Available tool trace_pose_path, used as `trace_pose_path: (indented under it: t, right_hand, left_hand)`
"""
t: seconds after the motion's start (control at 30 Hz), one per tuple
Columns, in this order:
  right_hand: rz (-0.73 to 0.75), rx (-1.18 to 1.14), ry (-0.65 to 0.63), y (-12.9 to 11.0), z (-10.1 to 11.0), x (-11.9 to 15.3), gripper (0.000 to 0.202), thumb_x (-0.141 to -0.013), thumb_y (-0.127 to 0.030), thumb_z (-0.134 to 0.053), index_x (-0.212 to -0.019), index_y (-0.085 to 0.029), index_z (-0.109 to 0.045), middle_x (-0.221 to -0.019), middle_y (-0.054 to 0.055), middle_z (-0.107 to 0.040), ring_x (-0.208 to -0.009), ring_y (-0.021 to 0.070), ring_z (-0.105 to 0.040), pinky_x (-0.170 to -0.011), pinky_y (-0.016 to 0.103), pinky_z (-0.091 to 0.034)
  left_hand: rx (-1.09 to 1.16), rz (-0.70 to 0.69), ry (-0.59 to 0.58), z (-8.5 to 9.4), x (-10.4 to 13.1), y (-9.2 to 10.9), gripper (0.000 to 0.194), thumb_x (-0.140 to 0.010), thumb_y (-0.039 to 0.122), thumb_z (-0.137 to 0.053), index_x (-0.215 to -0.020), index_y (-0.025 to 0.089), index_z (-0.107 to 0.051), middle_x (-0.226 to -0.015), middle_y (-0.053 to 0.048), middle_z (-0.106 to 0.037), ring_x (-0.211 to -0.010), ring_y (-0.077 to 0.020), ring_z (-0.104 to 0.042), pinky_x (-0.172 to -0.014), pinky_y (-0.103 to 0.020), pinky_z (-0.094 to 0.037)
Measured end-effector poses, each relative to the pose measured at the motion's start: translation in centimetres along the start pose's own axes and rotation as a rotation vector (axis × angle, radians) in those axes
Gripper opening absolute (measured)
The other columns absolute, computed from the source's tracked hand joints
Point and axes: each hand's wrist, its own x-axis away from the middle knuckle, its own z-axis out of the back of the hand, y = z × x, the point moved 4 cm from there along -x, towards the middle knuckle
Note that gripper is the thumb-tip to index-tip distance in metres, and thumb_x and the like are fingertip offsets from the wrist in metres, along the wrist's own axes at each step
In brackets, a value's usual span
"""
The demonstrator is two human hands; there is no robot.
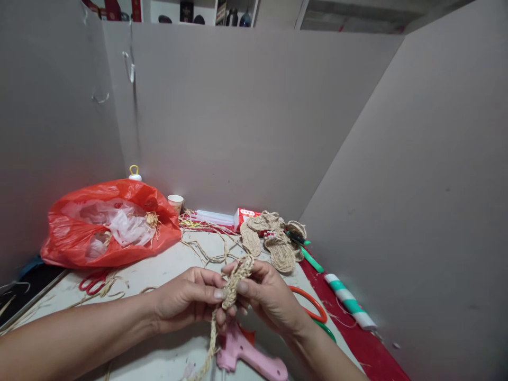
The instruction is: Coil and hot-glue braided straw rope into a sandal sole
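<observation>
A small piece of braided straw (237,280) is held up between both hands over the table, its long braid tail hanging down toward the bottom edge. My left hand (194,296) pinches its left side with thumb and fingers. On the other side, my right hand (268,296) grips it, thumb pressed on the front of the braid. Below the hands lies a pink glue gun (250,353). Woven straw pieces shaped like small soles (281,253) are piled beyond my right hand.
A red plastic bag (71,233) with white bags stands at left, red-handled scissors (93,283) before it. A paper cup (175,202) and red box (243,216) are at the back. Orange scissor handles (313,301) and a green-white roll (350,301) lie at right. Grey panels surround the table.
</observation>
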Motion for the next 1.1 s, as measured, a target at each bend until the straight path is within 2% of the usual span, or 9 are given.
trace_pose_path:
  t: [0.1,0.17,0.3,0.47,0.6,0.7,0.77,0.93,1.1]
  right_hand:
    - [0.05,0.069,0.085,-0.3,0.2,-0.2,0.037,-0.062,-0.041,-0.086,-0.087,-0.017,-0.072,-0.061,-0.002,-0.065,-0.048,0.0074,-0.053,-0.048,0.019,-0.041]
    - [0.084,0.136,0.143,-0.5,0.2,-0.3,0.029,-0.067,-0.041,-0.083,-0.072,-0.015,-0.07,-0.057,-0.003,-0.061,-0.049,0.0068,-0.05,-0.05,0.019,-0.039]
    - [0.117,0.264,0.223,-0.9,-0.1,-0.1,0.039,-0.072,-0.04,-0.079,-0.051,-0.015,-0.059,-0.048,-0.004,-0.053,-0.049,0.0077,-0.045,-0.051,0.021,-0.035]
    - [0.117,0.336,0.237,-1.2,0.0,0.0,0.04,-0.072,-0.041,-0.079,-0.05,-0.014,-0.057,-0.047,-0.004,-0.05,-0.05,0.0086,-0.042,-0.051,0.022,-0.031]
    - [0.112,0.291,0.262,-1.0,0.8,-0.2,0.043,-0.075,-0.043,-0.076,-0.051,-0.016,-0.052,-0.048,-0.006,-0.045,-0.05,0.0074,-0.038,-0.051,0.022,-0.03]
    - [0.029,0.203,0.195,-0.5,0.9,-0.2,0.039,-0.073,-0.047,-0.076,-0.058,-0.017,-0.056,-0.048,-0.008,-0.041,-0.046,0.006,-0.035,-0.047,0.02,-0.031]
    - [-0.086,0.151,0.093,0.0,0.6,-0.1,0.036,-0.069,-0.048,-0.078,-0.064,-0.016,-0.063,-0.045,-0.009,-0.041,-0.041,0.005,-0.033,-0.043,0.02,-0.03]
    - [-0.348,0.089,-0.133,1.5,-0.1,0.4,0.034,-0.059,-0.041,-0.085,-0.058,-0.013,-0.066,-0.038,-0.006,-0.045,-0.032,0.0041,-0.033,-0.034,0.019,-0.026]
    - [-0.341,0.069,-0.031,2.0,-0.1,0.0,0.036,-0.065,-0.04,-0.083,-0.055,-0.015,-0.06,-0.038,-0.008,-0.044,-0.033,0.0032,-0.034,-0.036,0.018,-0.027]
  left_hand:
    - [-0.018,-0.111,0.078,0.7,-0.4,0.4,0.023,-0.067,0.026,-0.081,-0.079,0.009,-0.071,-0.073,-0.006,-0.069,-0.056,-0.0095,-0.062,-0.061,-0.022,-0.049]
    - [-0.05,-0.187,0.137,1.2,-0.5,0.5,0.023,-0.067,0.027,-0.082,-0.078,0.01,-0.071,-0.072,-0.004,-0.069,-0.058,-0.0095,-0.063,-0.063,-0.022,-0.048]
    - [-0.179,-0.261,0.218,1.9,-0.7,0.6,0.027,-0.066,0.031,-0.083,-0.079,0.011,-0.071,-0.067,-0.003,-0.069,-0.059,-0.0109,-0.063,-0.063,-0.022,-0.046]
    - [-0.276,-0.188,0.18,2.3,-0.7,0.9,0.033,-0.066,0.038,-0.082,-0.082,0.012,-0.07,-0.062,-0.001,-0.067,-0.054,-0.0117,-0.063,-0.055,-0.021,-0.045]
    - [-0.394,-0.116,0.186,2.7,-0.5,2.5,0.037,-0.063,0.039,-0.083,-0.086,0.013,-0.072,-0.061,0.002,-0.063,-0.046,-0.009,-0.058,-0.049,-0.02,-0.042]
    - [-0.553,-0.142,0.279,3.9,-0.5,4.4,0.033,-0.066,0.038,-0.079,-0.087,0.012,-0.073,-0.061,0.002,-0.063,-0.039,-0.0042,-0.045,-0.042,-0.018,-0.032]
    - [-0.722,-0.291,0.382,4.9,-0.4,6.3,0.029,-0.072,0.037,-0.073,-0.086,0.012,-0.073,-0.061,0.0,-0.064,-0.039,-0.0044,-0.04,-0.041,-0.019,-0.031]
    - [-0.805,-0.409,0.447,6.9,-0.4,8.6,0.018,-0.071,0.022,-0.073,-0.087,0.015,-0.073,-0.078,-0.002,-0.07,-0.07,-0.0123,-0.059,-0.069,-0.025,-0.046]
    - [-0.816,-0.542,0.475,6.1,0.2,9.0,0.014,-0.082,0.03,-0.062,-0.083,0.016,-0.064,-0.081,0.0,-0.065,-0.078,-0.0131,-0.058,-0.078,-0.027,-0.044]
